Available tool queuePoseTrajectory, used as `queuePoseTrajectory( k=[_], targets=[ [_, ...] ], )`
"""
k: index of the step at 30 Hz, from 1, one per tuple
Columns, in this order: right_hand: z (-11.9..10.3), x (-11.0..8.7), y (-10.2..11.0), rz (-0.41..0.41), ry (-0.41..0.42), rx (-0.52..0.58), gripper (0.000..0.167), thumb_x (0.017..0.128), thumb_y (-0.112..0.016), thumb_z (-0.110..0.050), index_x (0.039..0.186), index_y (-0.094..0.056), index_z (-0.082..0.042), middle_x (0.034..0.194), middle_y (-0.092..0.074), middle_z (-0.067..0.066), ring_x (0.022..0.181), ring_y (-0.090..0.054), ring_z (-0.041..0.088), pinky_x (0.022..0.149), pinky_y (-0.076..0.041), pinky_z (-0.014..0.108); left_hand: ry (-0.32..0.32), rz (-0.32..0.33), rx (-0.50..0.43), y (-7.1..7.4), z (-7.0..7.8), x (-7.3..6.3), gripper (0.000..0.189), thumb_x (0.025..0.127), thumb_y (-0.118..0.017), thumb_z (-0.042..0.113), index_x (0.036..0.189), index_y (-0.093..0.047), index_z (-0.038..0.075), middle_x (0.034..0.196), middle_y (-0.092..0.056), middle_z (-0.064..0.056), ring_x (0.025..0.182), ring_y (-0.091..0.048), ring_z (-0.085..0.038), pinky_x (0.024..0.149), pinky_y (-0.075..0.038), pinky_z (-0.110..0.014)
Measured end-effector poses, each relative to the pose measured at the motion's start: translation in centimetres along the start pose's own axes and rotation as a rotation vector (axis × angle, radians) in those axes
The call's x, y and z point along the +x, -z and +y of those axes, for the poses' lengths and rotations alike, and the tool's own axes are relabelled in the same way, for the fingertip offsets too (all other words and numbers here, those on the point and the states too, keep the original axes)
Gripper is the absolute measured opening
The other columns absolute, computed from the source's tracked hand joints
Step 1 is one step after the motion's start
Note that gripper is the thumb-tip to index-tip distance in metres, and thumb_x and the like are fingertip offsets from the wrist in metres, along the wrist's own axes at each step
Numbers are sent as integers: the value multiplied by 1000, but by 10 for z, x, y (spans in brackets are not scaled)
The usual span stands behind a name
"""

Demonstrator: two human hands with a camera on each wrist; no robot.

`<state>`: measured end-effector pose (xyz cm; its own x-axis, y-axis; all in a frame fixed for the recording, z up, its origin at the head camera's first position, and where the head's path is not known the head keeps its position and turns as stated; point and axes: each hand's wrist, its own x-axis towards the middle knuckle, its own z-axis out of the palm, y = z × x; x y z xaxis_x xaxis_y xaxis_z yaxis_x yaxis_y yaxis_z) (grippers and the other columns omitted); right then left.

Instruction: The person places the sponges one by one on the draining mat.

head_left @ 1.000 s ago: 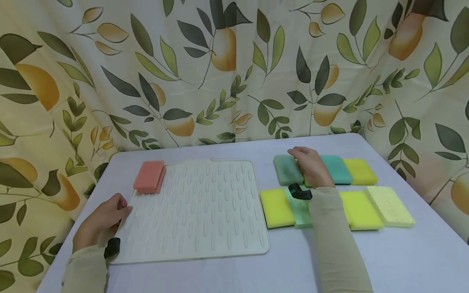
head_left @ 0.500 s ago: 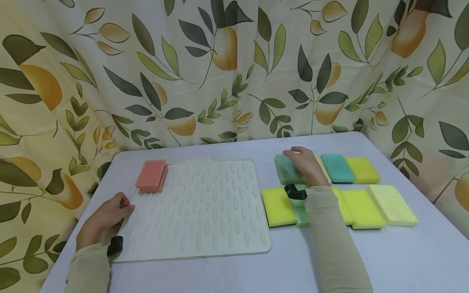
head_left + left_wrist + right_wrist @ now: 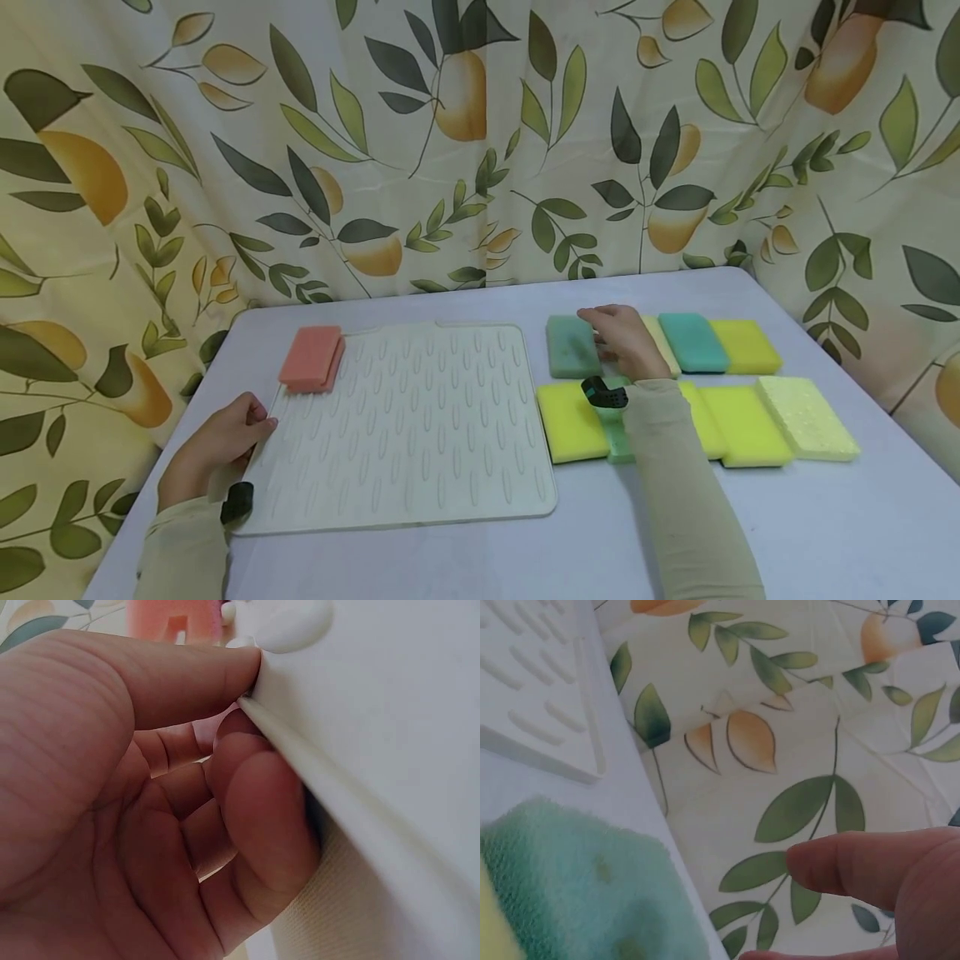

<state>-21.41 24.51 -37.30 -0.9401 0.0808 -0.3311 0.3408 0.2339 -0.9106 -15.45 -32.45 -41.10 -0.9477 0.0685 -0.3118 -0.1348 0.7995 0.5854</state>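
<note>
Between the right edge of the mat (image 3: 405,437) and the relaxed right hand (image 3: 626,340) lay a teal sponge (image 3: 570,347); the left hand (image 3: 219,440) pinched the mat.

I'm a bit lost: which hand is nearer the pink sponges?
The left hand: it pinches the edge of the white mat, close in front of the pink sponges. The right hand is past the mat's opposite edge, by a blue-green sponge.

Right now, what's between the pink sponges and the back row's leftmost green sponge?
The white mat, then a narrow strip of bare table, as the head view shows.
</note>
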Motion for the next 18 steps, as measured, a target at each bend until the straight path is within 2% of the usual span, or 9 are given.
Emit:
queuePoseTrajectory(
  k=[3,5,8,11,14,18],
  targets=[
    [3,3,0,6,-42,-63,73,109,-58,-38,161,-33,6,138,-47,22,108,-49,28,91,-48,38,5,-2,3,0,1,0,25,109,-60,18,110,-44,-1,83,-50,-10,70,-53,-24,64,-49,-38],
    [5,6,-1,6,-54,-108,73,108,-60,-37,159,-35,7,132,-46,19,101,-46,26,86,-47,35,6,-3,3,1,1,-1,25,109,-60,18,110,-44,-1,83,-50,-10,70,-53,-24,64,-49,-38],
    [7,8,-5,-14,-41,-182,80,106,-64,-35,160,-28,11,148,-42,26,112,-47,32,93,-49,39,7,-5,7,2,1,-1,25,109,-60,18,110,-45,-1,83,-50,-10,70,-53,-24,64,-48,-38],
    [8,10,-10,-26,1,-282,88,103,-67,-31,160,-19,17,162,-31,33,124,-43,38,105,-44,47,8,-6,15,2,0,0,25,108,-60,19,111,-45,0,83,-51,-10,71,-53,-24,65,-48,-38],
    [10,11,-14,-17,36,-357,88,101,-69,-27,157,-21,21,157,-34,38,125,-44,42,111,-40,52,7,-9,13,2,-1,1,25,108,-60,20,111,-45,0,84,-51,-10,72,-54,-24,65,-48,-37],
    [11,12,-15,-7,46,-372,84,100,-70,-24,153,-25,24,151,-39,40,123,-45,42,113,-40,54,9,-13,1,1,-1,1,25,108,-60,19,110,-45,0,84,-51,-10,71,-54,-24,64,-49,-37]
  ],
)
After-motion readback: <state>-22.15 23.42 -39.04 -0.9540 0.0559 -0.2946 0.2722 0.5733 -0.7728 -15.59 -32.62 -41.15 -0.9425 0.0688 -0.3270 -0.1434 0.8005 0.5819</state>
